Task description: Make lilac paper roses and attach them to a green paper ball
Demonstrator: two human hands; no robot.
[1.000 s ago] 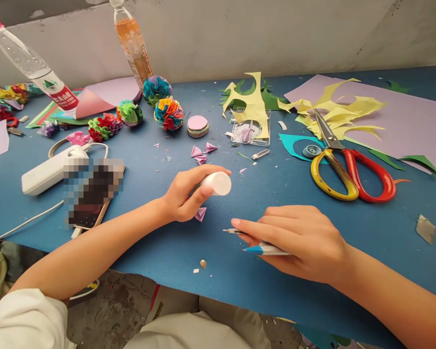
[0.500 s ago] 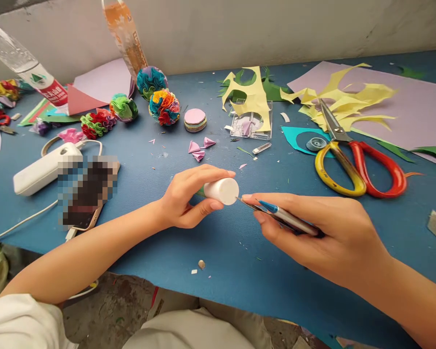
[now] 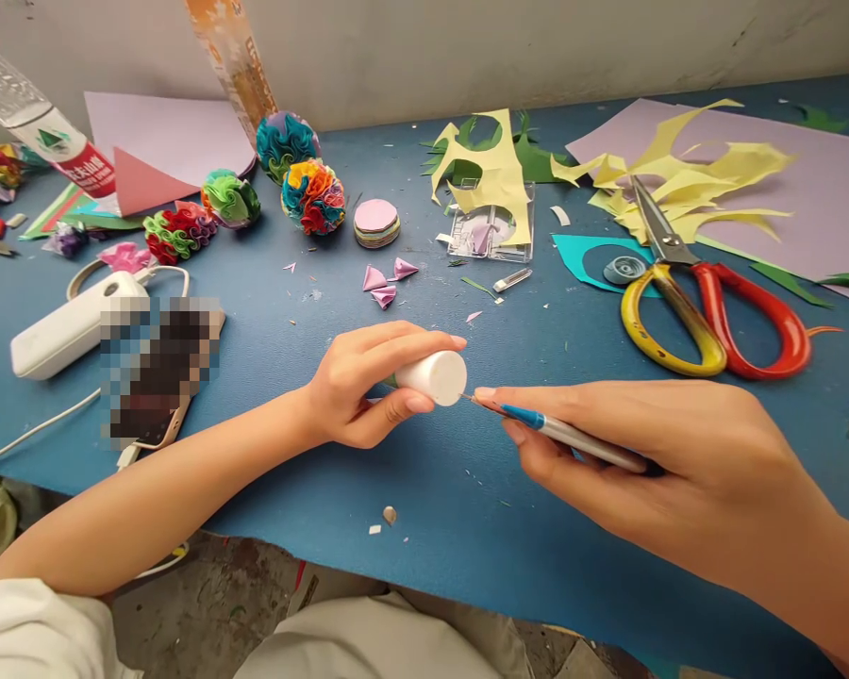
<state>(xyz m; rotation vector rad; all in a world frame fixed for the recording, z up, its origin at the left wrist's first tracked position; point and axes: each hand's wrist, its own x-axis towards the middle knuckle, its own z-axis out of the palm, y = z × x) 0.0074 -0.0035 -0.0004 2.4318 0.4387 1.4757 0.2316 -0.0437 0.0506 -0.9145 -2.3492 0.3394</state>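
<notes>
My left hand (image 3: pixel 357 382) is closed around a small white glue tube (image 3: pixel 433 376), holding it on its side just above the blue table (image 3: pixel 410 500). My right hand (image 3: pixel 651 462) grips a thin pointed tool with a blue and silver shaft (image 3: pixel 566 434). Its tip touches the tube's white end. A few folded pink paper petals (image 3: pixel 384 282) lie just beyond my left hand.
Red and yellow scissors (image 3: pixel 707 311) lie at right on yellow and lilac paper scraps. A clear plastic box (image 3: pixel 491 231), a stack of paper circles (image 3: pixel 376 223) and colourful paper balls (image 3: pixel 313 196) sit at the back. A phone, a white device (image 3: pixel 67 321) and two bottles are at left.
My right hand lifted from the table and brought the tool's tip up to the glue tube's end. My left hand stayed where it was.
</notes>
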